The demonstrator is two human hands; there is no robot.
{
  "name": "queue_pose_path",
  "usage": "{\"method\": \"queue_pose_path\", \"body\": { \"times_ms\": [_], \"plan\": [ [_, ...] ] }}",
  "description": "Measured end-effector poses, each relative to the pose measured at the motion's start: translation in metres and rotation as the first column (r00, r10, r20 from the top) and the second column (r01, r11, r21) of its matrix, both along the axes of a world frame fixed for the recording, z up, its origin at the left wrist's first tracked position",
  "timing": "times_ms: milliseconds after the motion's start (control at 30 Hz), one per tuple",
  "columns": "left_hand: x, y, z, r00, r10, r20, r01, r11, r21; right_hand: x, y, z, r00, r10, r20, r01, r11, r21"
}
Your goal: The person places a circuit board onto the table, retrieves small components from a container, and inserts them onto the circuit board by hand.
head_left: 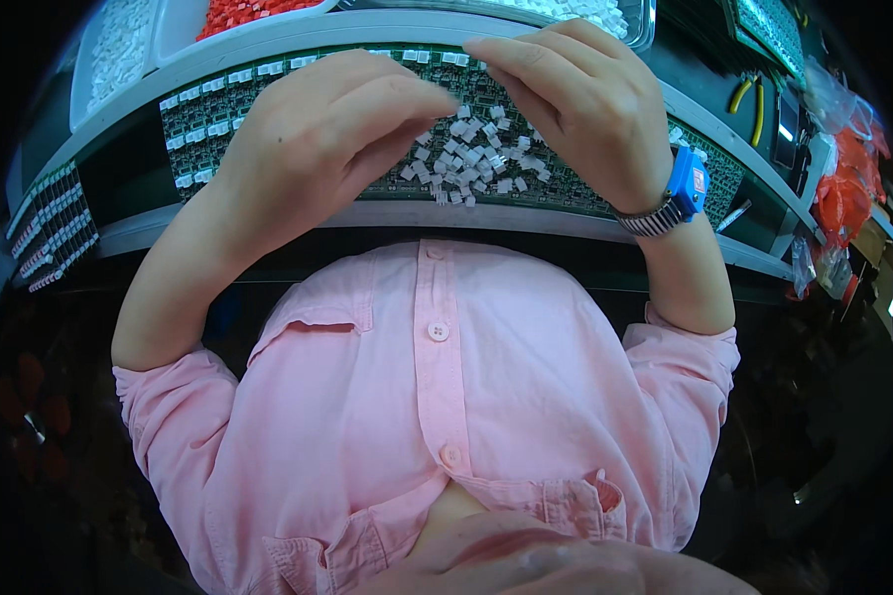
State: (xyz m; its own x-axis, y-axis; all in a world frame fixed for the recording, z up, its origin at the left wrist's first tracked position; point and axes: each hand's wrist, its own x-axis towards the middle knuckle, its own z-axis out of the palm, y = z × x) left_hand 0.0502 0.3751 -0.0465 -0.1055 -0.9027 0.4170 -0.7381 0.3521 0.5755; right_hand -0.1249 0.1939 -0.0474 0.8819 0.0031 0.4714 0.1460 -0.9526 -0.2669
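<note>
A green circuit board panel (193, 149) lies in front of me, with rows of small white connectors seated along it. On its middle is a heap of loose white connectors (471, 159). My left hand (322, 139) is over the panel left of the heap, its fingers curled together and pointing right. Over the panel's far edge, my right hand (590, 104) bends its fingers inward, their tips close to the seated connectors (454, 59). What either hand's fingertips hold is hidden. A blue wrist strap (689, 183) with a metal band circles my right wrist.
Grey rails (387, 22) border the panel. Beyond them are a bin of white parts (119, 50), red parts (253, 12) and a clear tray (647, 25). Yellow-handled pliers (759, 114), stacked boards (769, 35) and a red bag (848, 178) lie right; another board (55, 228) left.
</note>
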Motion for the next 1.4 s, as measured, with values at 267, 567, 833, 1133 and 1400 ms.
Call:
{"method": "queue_pose_path", "body": {
  "times_ms": [267, 567, 833, 1133, 1400],
  "plan": [
    [-0.001, 0.001, 0.004, 0.992, -0.005, -0.125, 0.010, 0.999, 0.039, 0.000, 0.001, 0.003, 0.999, -0.040, -0.020, 0.040, 0.998, -0.040],
    [0.002, 0.003, 0.010, 0.994, 0.020, -0.103, -0.006, 0.991, 0.137, 0.000, 0.002, 0.003, 1.000, -0.029, -0.011, 0.028, 0.994, -0.104],
    [0.003, -0.009, 0.007, 0.995, 0.051, -0.089, -0.044, 0.996, 0.076, -0.008, 0.022, 0.010, 0.991, -0.019, -0.131, 0.021, 1.000, 0.013],
    [-0.011, -0.053, -0.009, 0.999, 0.045, 0.021, -0.043, 0.996, -0.082, -0.037, 0.016, 0.002, 0.969, -0.176, -0.170, 0.236, 0.858, 0.456],
    [-0.017, -0.056, 0.001, 0.962, 0.161, 0.222, -0.134, 0.982, -0.130, -0.048, 0.008, -0.010, 0.948, -0.212, -0.238, 0.317, 0.702, 0.638]
  ]
}}
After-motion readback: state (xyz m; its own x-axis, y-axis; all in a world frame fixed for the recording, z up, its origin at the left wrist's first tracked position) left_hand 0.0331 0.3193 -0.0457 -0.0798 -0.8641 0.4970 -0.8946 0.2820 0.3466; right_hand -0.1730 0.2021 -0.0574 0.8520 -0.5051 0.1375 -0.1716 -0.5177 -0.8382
